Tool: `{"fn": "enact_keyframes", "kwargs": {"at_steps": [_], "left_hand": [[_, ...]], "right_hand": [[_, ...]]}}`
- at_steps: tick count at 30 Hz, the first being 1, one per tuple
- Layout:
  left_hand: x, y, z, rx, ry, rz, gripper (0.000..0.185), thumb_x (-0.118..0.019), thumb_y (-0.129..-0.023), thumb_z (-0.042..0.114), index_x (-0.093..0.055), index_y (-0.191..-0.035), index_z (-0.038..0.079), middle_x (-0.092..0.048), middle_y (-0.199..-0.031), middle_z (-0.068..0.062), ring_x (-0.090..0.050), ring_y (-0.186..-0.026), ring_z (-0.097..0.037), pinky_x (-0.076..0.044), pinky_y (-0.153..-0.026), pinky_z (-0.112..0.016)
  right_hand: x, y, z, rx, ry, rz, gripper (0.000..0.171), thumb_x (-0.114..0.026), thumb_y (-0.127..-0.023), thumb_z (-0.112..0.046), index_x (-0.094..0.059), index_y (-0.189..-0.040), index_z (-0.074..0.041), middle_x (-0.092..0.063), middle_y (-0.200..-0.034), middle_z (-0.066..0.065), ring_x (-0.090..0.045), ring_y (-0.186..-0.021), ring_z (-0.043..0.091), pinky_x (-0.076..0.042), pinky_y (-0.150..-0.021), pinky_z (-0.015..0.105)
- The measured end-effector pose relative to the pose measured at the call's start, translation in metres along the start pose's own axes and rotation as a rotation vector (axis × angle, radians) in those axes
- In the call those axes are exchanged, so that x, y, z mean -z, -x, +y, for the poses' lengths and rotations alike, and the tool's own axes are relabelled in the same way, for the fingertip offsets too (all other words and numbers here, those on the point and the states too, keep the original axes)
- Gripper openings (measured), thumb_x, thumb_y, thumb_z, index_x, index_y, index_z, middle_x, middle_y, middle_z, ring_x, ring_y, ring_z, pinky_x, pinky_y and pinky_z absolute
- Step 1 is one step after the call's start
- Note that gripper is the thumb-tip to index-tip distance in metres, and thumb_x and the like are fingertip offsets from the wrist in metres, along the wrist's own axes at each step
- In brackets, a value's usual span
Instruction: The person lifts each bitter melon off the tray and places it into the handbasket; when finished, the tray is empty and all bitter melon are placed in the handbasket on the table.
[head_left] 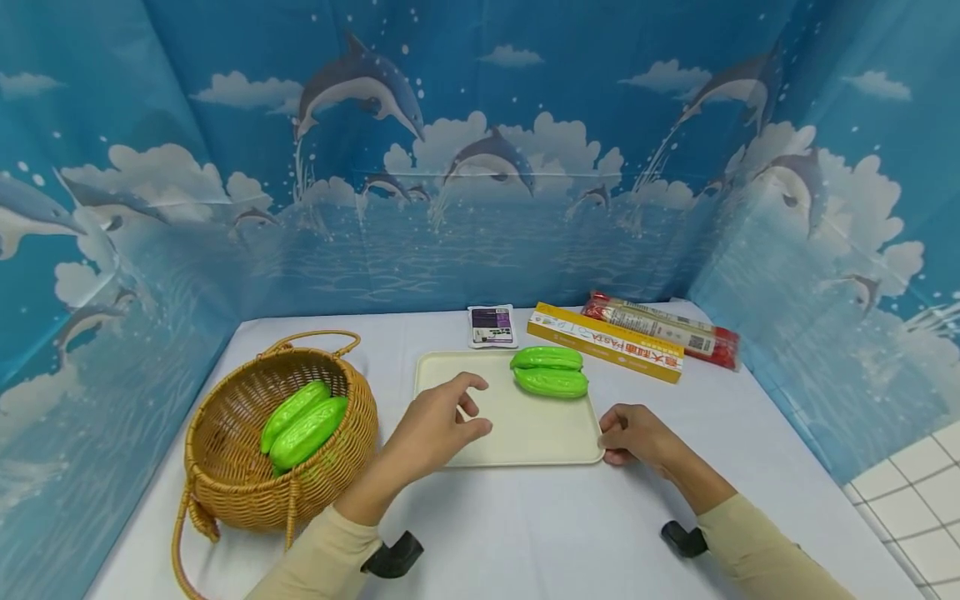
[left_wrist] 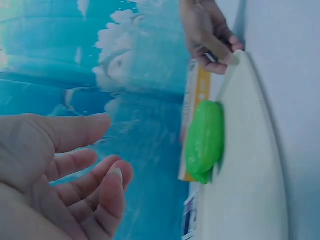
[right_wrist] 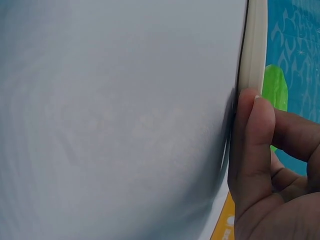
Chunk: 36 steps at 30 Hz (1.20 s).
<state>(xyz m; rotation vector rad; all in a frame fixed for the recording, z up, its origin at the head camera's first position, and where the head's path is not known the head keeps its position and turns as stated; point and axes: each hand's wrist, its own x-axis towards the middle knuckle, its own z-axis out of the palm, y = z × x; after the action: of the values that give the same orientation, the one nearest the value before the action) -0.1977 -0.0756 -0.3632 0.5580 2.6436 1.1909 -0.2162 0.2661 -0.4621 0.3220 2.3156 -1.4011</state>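
The tray [head_left: 517, 437] sits centre frame, its lower-right corner pinched by the right hand [head_left: 633, 435]; a light, level hold should stop the green fruits [head_left: 551, 383] at its upper right rolling. The left hand [head_left: 435, 422], fingers parted and curved, hovers over its left side, gripping nothing.

Over the white tabletop [right_wrist: 115, 115], the right hand [right_wrist: 272, 197] grips a cream tray [right_wrist: 256, 45] by its rim, partly hiding a green object [right_wrist: 276, 84].

Head cam: high, faces forward-down over tray [head_left: 532, 433]. Left wrist cam: close on left hand [head_left: 431, 425], rolled sideways, faces right hand [head_left: 637, 432]. Right wrist cam: tight on right hand, mostly tablecloth [right_wrist: 125, 125]. Both wrists share tray edge.
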Motion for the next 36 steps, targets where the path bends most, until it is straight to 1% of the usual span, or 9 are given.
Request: {"fn": "enact_keyframes", "kwargs": {"at_steps": [5, 10, 13, 15, 18, 23, 26, 30, 36], "left_hand": [[-0.025, -0.037, -0.01, 0.015, 0.095, 0.017, 0.05, -0.078, -0.091, 0.023, -0.058, -0.136, 0.017, -0.065, -0.109, -0.003, -0.061, -0.096, -0.02, -0.053, -0.077, -0.036], [-0.048, -0.075, -0.028, 0.119, 0.232, 0.06, 0.054, -0.08, -0.089, 0.024, -0.057, -0.137, 0.015, -0.062, -0.125, -0.014, -0.058, -0.111, -0.028, -0.053, -0.089, -0.043], [-0.062, -0.095, -0.036, 0.181, 0.256, 0.082, 0.061, -0.082, -0.088, 0.025, -0.054, -0.141, 0.013, -0.058, -0.134, -0.018, -0.057, -0.117, -0.031, -0.052, -0.094, -0.047], [-0.07, -0.104, -0.039, 0.209, 0.248, 0.087, 0.066, -0.083, -0.087, 0.024, -0.052, -0.143, 0.013, -0.056, -0.138, -0.018, -0.055, -0.121, -0.032, -0.051, -0.097, -0.048], [-0.083, -0.112, -0.042, 0.23, 0.222, 0.094, 0.07, -0.084, -0.085, 0.025, -0.051, -0.145, 0.014, -0.053, -0.14, -0.017, -0.054, -0.124, -0.032, -0.051, -0.099, -0.047], [-0.1, -0.124, -0.04, 0.203, 0.235, 0.106, 0.073, -0.085, -0.085, 0.025, -0.049, -0.147, 0.013, -0.05, -0.143, -0.016, -0.052, -0.129, -0.031, -0.047, -0.106, -0.044], [-0.107, -0.129, -0.037, 0.193, 0.236, 0.111, 0.073, -0.086, -0.083, 0.024, -0.05, -0.146, 0.011, -0.052, -0.14, -0.014, -0.053, -0.129, -0.029, -0.045, -0.11, -0.042], [-0.113, -0.133, -0.034, 0.193, 0.205, 0.111, 0.072, -0.088, -0.082, 0.024, -0.052, -0.142, 0.01, -0.053, -0.134, -0.013, -0.054, -0.124, -0.026, -0.045, -0.11, -0.04], [-0.113, -0.137, -0.034, 0.194, 0.184, 0.107, 0.061, -0.09, -0.079, 0.024, -0.059, -0.132, 0.013, -0.051, -0.128, -0.013, -0.054, -0.114, -0.024, -0.048, -0.105, -0.039]], "right_hand": [[0.0, 0.0, 0.0, -0.001, -0.007, -0.005, 0.028, -0.069, -0.093, -0.002, -0.055, -0.116, 0.005, -0.059, -0.087, 0.011, -0.062, -0.068, 0.016, -0.057, -0.063, 0.027], [0.0, -0.001, 0.001, 0.009, -0.005, -0.005, 0.028, -0.07, -0.093, -0.004, -0.055, -0.116, 0.005, -0.059, -0.088, 0.012, -0.063, -0.07, 0.016, -0.057, -0.064, 0.027], [0.001, -0.001, 0.002, 0.015, -0.005, 0.0, 0.029, -0.07, -0.093, -0.004, -0.055, -0.116, 0.005, -0.059, -0.088, 0.011, -0.062, -0.069, 0.016, -0.057, -0.063, 0.027], [0.001, -0.001, 0.002, 0.013, -0.005, -0.001, 0.029, -0.07, -0.093, -0.004, -0.055, -0.116, 0.005, -0.058, -0.088, 0.011, -0.062, -0.069, 0.016, -0.057, -0.063, 0.027], [0.0, -0.001, 0.001, 0.005, -0.01, -0.003, 0.029, -0.07, -0.093, -0.004, -0.055, -0.116, 0.005, -0.058, -0.088, 0.011, -0.062, -0.069, 0.016, -0.057, -0.063, 0.027], [0.0, 0.0, 0.003, 0.016, -0.021, -0.002, 0.028, -0.069, -0.093, -0.002, -0.054, -0.115, 0.005, -0.058, -0.087, 0.012, -0.062, -0.068, 0.016, -0.056, -0.062, 0.027], [0.0, 0.002, 0.004, 0.007, -0.028, -0.004, 0.027, -0.069, -0.093, -0.003, -0.055, -0.115, 0.005, -0.058, -0.087, 0.011, -0.062, -0.068, 0.016, -0.056, -0.062, 0.027], [0.0, 0.002, 0.004, 0.002, -0.035, -0.008, 0.026, -0.069, -0.093, -0.002, -0.054, -0.114, 0.005, -0.058, -0.086, 0.011, -0.062, -0.068, 0.016, -0.056, -0.062, 0.027], [0.0, 0.001, 0.003, 0.028, -0.055, -0.014, 0.025, -0.068, -0.093, -0.001, -0.054, -0.113, 0.005, -0.057, -0.085, 0.01, -0.062, -0.067, 0.016, -0.056, -0.061, 0.027]]}}
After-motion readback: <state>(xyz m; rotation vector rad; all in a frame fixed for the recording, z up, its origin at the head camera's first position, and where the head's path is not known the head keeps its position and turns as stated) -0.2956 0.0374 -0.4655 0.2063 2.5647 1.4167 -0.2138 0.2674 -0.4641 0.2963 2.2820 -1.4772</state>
